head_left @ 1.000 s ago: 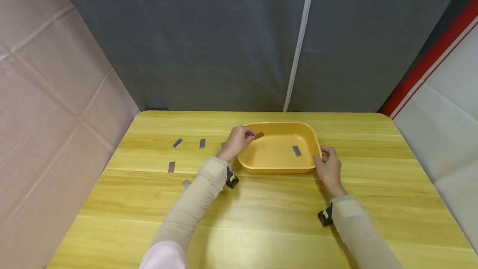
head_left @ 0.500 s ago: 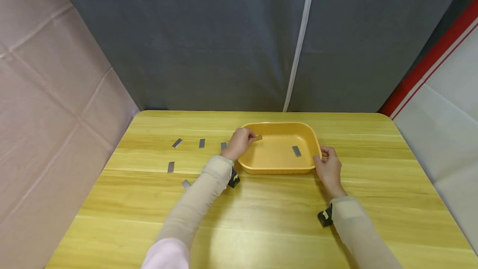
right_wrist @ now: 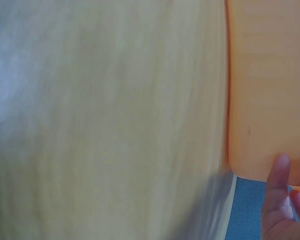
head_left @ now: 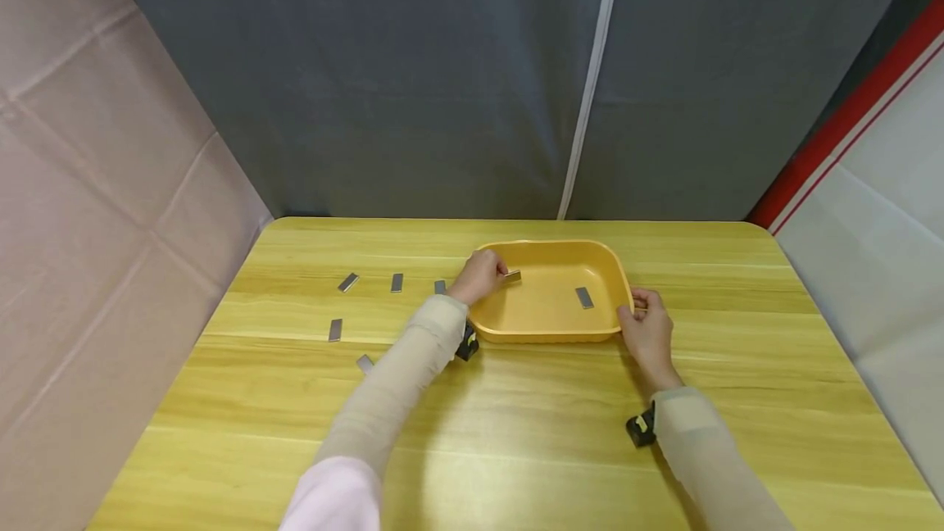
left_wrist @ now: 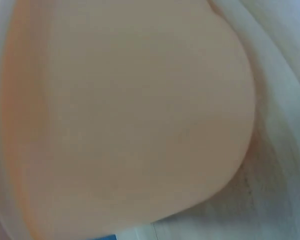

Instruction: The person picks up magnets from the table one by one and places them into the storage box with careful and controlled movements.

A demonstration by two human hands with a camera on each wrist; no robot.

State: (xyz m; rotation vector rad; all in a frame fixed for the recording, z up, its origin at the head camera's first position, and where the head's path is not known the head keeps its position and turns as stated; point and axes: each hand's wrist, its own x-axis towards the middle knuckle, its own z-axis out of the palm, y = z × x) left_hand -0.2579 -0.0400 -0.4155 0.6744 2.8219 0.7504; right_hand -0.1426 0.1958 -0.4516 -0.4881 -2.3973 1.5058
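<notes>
- Grey piece, small, flat and oblong, juts out from the left hand over the left part of the yellow tray; whether it touches the tray's floor cannot be told.
- The left hand's fingers are together, clamped on one end of that piece, with the wrist near the tray's left end.
- The right hand grips the tray's near right corner. Its fingers are clamped on the rim, and the right wrist view shows the thumb against the outer wall.
- A second grey piece lies flat inside the tray, towards the right.
- Five more lie apart on the wooden bench, left of the tray: a slanted piece, an upper middle piece, a piece beside the left hand, a lower piece and a piece at the sleeve's edge, partly covered by the left sleeve.
- A black wrist camera shows by the left cuff, and another camera by the right.
- Behind the bench hangs a dark grey curtain with a pale strip.
</notes>
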